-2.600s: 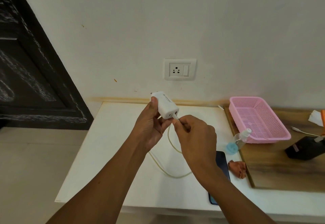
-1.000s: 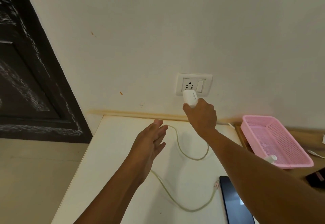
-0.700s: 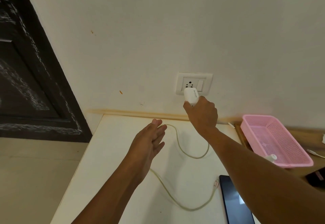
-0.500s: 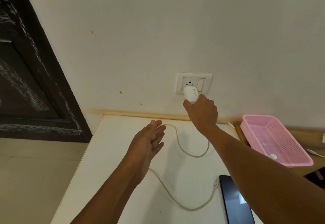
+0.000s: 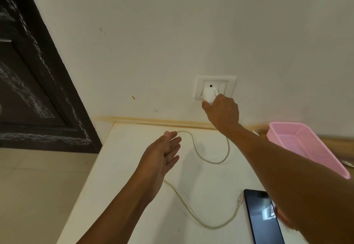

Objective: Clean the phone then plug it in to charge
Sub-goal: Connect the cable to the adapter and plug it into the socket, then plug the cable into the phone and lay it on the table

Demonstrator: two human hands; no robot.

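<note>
Pink basket (image 5: pixel 306 147) sat at the table's (image 5: pixel 134 167) back right edge, what showed of its inside bare; phone (image 5: pixel 262 220) lay face up at the front right, cable (image 5: pixel 191 211) end just beside its top-left corner, unplugged. Right hand (image 5: pixel 223 113) gripped the charger (image 5: pixel 209 96) against the wall socket (image 5: pixel 215 82); left hand (image 5: pixel 162 157) hovered flat, fingers straight, holding nothing, over the left-centre.

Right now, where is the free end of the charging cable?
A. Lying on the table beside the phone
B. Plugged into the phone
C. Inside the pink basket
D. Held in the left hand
A: the cable's free end lies on the white table just left of the phone, not inserted; the left hand is open.
</note>
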